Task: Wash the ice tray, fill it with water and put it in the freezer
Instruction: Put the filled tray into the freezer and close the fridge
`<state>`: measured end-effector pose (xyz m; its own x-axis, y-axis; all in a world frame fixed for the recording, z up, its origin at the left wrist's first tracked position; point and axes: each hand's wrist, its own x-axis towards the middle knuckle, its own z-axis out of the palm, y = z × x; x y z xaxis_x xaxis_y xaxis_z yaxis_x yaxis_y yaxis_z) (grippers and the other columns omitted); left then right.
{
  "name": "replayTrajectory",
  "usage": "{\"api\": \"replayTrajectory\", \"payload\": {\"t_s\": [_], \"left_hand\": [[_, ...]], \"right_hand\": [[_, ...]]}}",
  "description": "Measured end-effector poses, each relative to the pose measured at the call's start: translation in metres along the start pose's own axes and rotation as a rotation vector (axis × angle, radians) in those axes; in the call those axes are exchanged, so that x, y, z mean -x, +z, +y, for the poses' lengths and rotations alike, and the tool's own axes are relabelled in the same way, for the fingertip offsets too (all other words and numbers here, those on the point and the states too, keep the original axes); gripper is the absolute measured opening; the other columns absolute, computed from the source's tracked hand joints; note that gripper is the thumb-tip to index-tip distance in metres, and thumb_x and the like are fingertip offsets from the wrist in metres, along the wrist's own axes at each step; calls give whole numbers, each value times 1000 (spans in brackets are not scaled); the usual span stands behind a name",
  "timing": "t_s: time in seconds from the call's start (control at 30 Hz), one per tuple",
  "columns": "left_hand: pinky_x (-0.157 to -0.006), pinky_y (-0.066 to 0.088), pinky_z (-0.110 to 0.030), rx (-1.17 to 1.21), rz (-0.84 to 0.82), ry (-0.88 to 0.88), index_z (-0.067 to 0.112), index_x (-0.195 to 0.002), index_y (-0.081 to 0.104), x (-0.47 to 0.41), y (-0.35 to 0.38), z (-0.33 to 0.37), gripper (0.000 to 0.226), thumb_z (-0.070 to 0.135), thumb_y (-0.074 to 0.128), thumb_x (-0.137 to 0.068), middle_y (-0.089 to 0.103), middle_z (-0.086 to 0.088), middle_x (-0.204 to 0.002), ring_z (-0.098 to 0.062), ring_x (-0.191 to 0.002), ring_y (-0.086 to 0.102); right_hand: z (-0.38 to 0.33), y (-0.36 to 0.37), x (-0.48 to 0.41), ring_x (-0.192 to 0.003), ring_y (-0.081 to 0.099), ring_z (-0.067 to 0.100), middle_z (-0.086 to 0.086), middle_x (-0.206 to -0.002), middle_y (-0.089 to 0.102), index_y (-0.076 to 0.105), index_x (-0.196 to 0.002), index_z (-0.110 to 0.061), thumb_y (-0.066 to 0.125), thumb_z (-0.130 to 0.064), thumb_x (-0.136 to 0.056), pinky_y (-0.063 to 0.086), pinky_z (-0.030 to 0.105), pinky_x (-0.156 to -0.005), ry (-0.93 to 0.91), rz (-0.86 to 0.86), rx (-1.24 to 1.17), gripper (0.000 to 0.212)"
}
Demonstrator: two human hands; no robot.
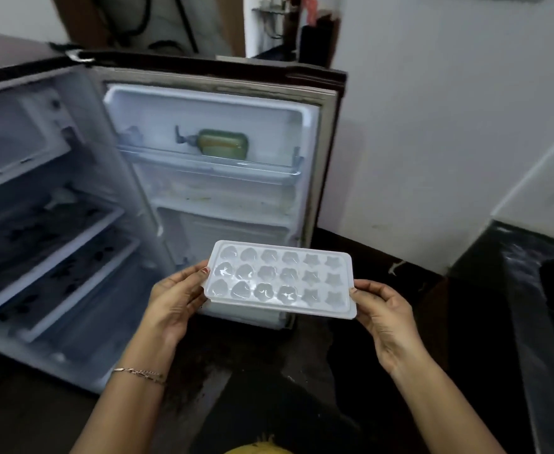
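Ice tray [282,279] between left hand [174,301] and right hand [387,317], each in a pinch on one short end

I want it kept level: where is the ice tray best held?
Take the ice tray by the flat rim at its two short ends, one hand from each side, as the left hand and right hand do now. It is long and lies flat, so end grips should keep it level.
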<state>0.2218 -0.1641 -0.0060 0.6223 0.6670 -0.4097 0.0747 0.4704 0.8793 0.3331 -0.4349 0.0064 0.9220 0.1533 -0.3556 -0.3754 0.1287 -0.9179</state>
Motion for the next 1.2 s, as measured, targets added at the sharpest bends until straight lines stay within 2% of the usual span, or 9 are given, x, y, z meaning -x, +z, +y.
{"api": "replayTrajectory", "payload": {"t_s": [0.07,0.2,0.33,0.43,0.5,0.6,0.9,1.03,1.2], "left_hand": [[-78,55,-29,21,64,14,7,-102,72,-6,-22,8,19,5,69,-83,75,-4,-85,-16,-79,67],[-63,56,-22,78,177,22,10,-102,72,-15,-65,20,19,8,69,-83,75,-4,-92,-11,-77,70],[-61,56,-21,127,298,41,9,-103,71,-21,-105,31,20,8,69,-83,75,0,-83,-10,-73,70],[-64,54,-23,169,398,63,9,-100,71,-20,-133,41,15,7,68,-85,75,2,-77,-9,-71,70],[-59,55,-21,191,445,82,9,-97,71,-18,-148,48,13,5,67,-86,75,2,-74,-7,-65,70],[-54,55,-19,238,525,121,10,-98,71,-14,-167,58,14,5,67,-85,75,1,-74,-7,-63,70],[-54,54,-18,391,762,208,11,-100,71,-12,-199,72,16,5,66,-86,74,1,-78,-5,-63,68],[-55,55,-17,434,826,248,12,-100,70,-16,-205,83,15,5,64,-88,75,2,-78,-6,-64,69],[-54,54,-17,429,919,307,10,-104,70,-35,-214,106,18,3,63,-89,75,0,-83,-7,-69,69]], "right_hand": [[2,28,-13,-88,71,26,16,-94,73,64,-105,-2,69,1,-82,57,37,-80,5,-76,34,23],[9,81,-34,-88,71,25,16,-95,73,65,-106,-1,68,2,-82,58,33,-77,39,-209,85,24],[19,135,-47,-80,71,20,12,-92,73,67,-99,-3,67,5,-82,58,23,-65,108,-303,87,18],[22,177,-51,-79,71,20,12,-90,74,67,-99,-3,66,5,-83,58,22,-64,144,-385,103,18],[22,203,-53,-79,70,20,11,-89,74,67,-98,-3,66,5,-83,59,22,-64,157,-436,125,17],[22,243,-56,-68,70,13,5,-79,74,68,-93,-6,66,4,-83,56,20,-58,184,-522,153,14],[15,344,-73,-66,69,8,3,-82,75,69,-94,-10,66,0,-84,52,16,-53,223,-813,263,15],[11,388,-85,-60,68,6,0,-72,74,69,-92,-9,66,2,-84,51,14,-51,218,-932,309,14],[8,442,-103,-56,66,3,-2,-69,73,69,-94,-7,66,2,-84,50,14,-50,181,-1089,374,14]]}}
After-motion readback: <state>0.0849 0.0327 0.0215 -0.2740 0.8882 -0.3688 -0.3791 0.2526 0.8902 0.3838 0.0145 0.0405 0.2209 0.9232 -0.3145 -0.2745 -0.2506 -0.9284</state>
